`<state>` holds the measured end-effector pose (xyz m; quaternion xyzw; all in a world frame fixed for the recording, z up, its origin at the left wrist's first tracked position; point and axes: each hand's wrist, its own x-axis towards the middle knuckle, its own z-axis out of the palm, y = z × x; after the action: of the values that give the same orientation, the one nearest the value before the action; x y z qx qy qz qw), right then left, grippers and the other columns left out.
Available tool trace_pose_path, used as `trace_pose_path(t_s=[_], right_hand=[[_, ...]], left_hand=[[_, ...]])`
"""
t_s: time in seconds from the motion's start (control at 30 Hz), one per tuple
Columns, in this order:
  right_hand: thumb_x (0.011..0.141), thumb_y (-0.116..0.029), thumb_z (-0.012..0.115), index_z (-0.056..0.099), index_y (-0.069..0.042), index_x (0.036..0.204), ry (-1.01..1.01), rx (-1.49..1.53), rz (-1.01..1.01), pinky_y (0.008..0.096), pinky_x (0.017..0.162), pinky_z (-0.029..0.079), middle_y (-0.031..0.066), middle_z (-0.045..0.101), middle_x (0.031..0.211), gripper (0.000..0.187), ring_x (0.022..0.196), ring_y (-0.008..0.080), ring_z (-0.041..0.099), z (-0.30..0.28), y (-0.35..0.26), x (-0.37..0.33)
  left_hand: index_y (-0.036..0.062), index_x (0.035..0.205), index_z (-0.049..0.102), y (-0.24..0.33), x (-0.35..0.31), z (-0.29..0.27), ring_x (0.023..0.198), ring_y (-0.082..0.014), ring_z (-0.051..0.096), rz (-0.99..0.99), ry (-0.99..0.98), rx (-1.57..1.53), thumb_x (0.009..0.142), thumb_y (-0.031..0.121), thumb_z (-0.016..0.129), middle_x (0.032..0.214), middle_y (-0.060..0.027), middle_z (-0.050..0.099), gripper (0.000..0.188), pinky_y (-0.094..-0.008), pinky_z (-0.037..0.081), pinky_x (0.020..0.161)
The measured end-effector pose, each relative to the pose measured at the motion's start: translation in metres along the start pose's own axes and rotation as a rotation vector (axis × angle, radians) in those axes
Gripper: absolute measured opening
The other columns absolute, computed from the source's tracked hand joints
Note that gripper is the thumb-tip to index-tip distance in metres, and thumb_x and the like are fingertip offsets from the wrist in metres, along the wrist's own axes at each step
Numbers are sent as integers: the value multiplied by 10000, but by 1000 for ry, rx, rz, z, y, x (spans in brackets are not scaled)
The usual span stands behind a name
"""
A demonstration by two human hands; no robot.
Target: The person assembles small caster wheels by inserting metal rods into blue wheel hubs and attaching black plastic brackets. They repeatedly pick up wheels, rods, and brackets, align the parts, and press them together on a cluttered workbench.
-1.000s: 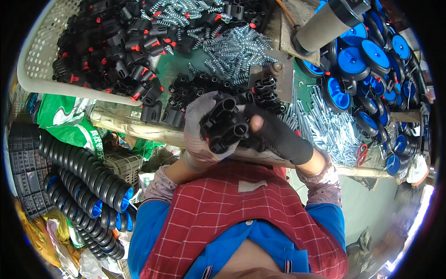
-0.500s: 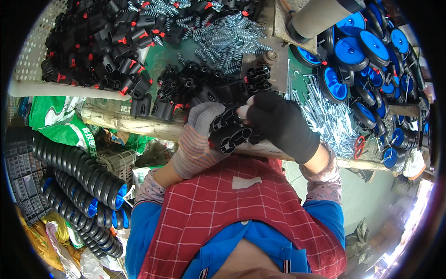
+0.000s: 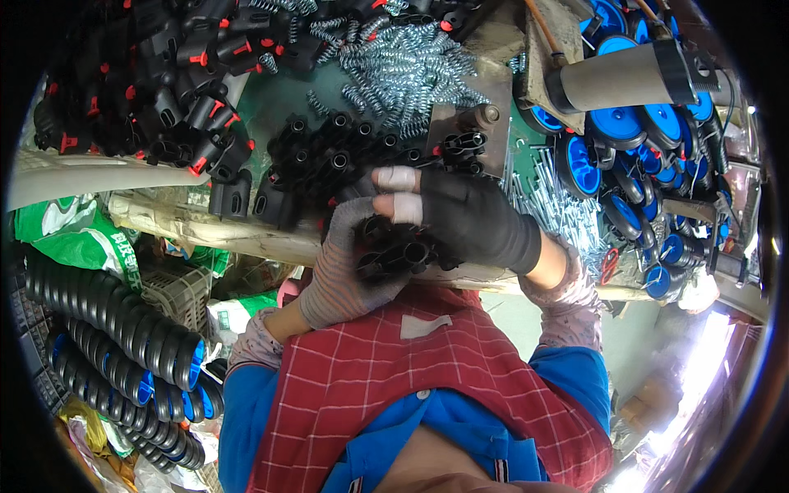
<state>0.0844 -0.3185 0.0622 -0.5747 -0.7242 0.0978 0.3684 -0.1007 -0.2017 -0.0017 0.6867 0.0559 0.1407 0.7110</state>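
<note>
My left hand (image 3: pixel 349 267), in a striped knit glove, is closed around some black plastic housings (image 3: pixel 403 260) with round sockets, held just above my apron. My right hand (image 3: pixel 468 215) wears a black glove and has two bare fingertips wrapped in white tape. Its fingers stretch leftward over the held housings, slightly spread; the thumb is hidden. Beyond both hands, a cluster of similar black housings (image 3: pixel 339 160) stands on the green bench top. Farther back lies a heap of metal coil springs (image 3: pixel 403 70).
A white tray (image 3: pixel 107 182) overflows with black housings with red tabs at the left. To the right are long metal pins (image 3: pixel 567 205), red-handled scissors (image 3: pixel 609 264) and blue-hubbed wheels (image 3: pixel 616 123). A grey cylinder (image 3: pixel 616 80) juts over the bench. Rows of wheels (image 3: pixel 115 312) sit lower left.
My right hand has shifted left across the held housings, its fingers now stretched out instead of curled. The held housings have turned slightly and blur. The whole view has shifted a little.
</note>
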Motion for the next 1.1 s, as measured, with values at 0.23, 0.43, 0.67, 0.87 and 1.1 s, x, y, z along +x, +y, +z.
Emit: trace_pose_path(t_s=[0.23,0.43,0.67,0.87,1.1], right_hand=[[981,-36,576,648,-11,1198,62,474,331,368,988,510,175,665,1236,231,1163,304,649,-12,4,3],[950,-40,634,663,0,1136,234,626,448,327,940,523,138,696,1165,193,1097,228,672,-9,2,-2],[938,-32,631,666,-18,1121,-7,50,89,339,829,565,138,684,1152,187,982,260,694,-7,-7,5],[1016,-276,574,571,-45,1344,106,85,508,371,759,523,123,690,1012,401,891,241,687,-28,26,3],[660,-165,815,632,-61,1096,-292,-902,542,455,698,545,175,662,971,484,871,365,675,-5,155,3]], left_hand=[[63,1314,368,-4,2,1,1055,-285,569,96,101,28,707,79,849,1196,-160,493,774,-396,486,908],[100,1392,300,1,1,-6,1157,-226,537,126,28,137,748,-19,782,1267,-122,465,813,-362,470,973],[54,1304,383,5,4,-7,1073,-325,554,229,60,241,690,71,835,1191,-174,509,763,-420,462,922],[69,1357,340,0,1,-7,1151,-265,523,263,50,168,684,13,834,1261,-151,445,837,-369,470,955],[29,1321,395,13,6,-9,1115,-316,546,354,101,356,690,140,882,1233,-183,499,805,-401,494,912]])
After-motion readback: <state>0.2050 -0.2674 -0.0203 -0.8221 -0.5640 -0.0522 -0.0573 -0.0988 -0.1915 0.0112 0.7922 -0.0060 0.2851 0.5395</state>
